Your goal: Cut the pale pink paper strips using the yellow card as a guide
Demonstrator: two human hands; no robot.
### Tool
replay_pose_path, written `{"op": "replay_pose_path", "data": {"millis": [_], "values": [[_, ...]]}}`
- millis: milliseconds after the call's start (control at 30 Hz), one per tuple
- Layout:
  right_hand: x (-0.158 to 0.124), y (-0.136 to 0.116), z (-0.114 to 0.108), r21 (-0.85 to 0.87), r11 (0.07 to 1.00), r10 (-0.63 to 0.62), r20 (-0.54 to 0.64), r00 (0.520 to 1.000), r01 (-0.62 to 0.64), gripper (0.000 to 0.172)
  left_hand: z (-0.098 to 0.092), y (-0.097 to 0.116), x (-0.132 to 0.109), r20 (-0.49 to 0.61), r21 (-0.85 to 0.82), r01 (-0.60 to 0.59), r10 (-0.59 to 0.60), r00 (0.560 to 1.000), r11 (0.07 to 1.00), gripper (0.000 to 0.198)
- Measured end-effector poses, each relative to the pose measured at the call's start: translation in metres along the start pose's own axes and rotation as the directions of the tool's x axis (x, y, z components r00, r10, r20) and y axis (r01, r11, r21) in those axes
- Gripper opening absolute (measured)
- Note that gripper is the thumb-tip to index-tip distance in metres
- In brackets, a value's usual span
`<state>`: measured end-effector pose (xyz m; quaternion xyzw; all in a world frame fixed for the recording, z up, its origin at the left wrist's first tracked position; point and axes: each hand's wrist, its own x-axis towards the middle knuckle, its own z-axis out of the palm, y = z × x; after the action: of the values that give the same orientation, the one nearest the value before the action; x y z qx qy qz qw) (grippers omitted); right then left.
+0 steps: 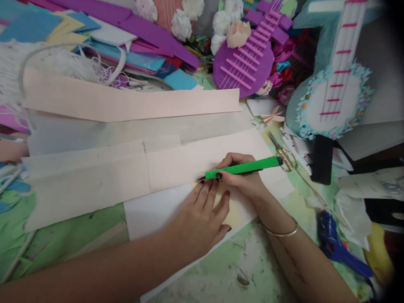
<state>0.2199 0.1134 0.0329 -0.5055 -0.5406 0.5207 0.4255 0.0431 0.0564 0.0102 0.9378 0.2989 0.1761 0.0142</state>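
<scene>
My right hand (243, 172) is closed around a green utility knife (235, 169) with a black end. Its dark narrow tip points left, close to the lower edge of a pale pink paper strip (176, 162). My left hand (205, 210) lies spread out, its fingertips near the knife tip, pressing on a small pale yellow piece of paper (232, 212). Beneath that is a white sheet (154, 210), partly covered by my left hand and forearm. The long pink strip has a crosswise line near its middle and reaches to the left.
Farther back lies another folded pink strip (132, 103). Gold-handled scissors (285, 158), a black phone-like slab (322, 160) and a blue glue gun (339, 248) are at right. A purple paper guitar (243, 67) and a light blue one (304, 101) stand behind. Coloured sheets (31, 25) pile up back left.
</scene>
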Motion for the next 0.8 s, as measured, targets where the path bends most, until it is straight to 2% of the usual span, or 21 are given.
{"op": "replay_pose_path", "data": {"millis": [800], "values": [[0.0006,0.0017,-0.0046,0.017,1.000,0.012,-0.008,1.000,-0.012,0.022,0.0020,-0.0005,-0.0012,-0.028,-0.001,-0.002,0.002,1.000,1.000,0.061]]}}
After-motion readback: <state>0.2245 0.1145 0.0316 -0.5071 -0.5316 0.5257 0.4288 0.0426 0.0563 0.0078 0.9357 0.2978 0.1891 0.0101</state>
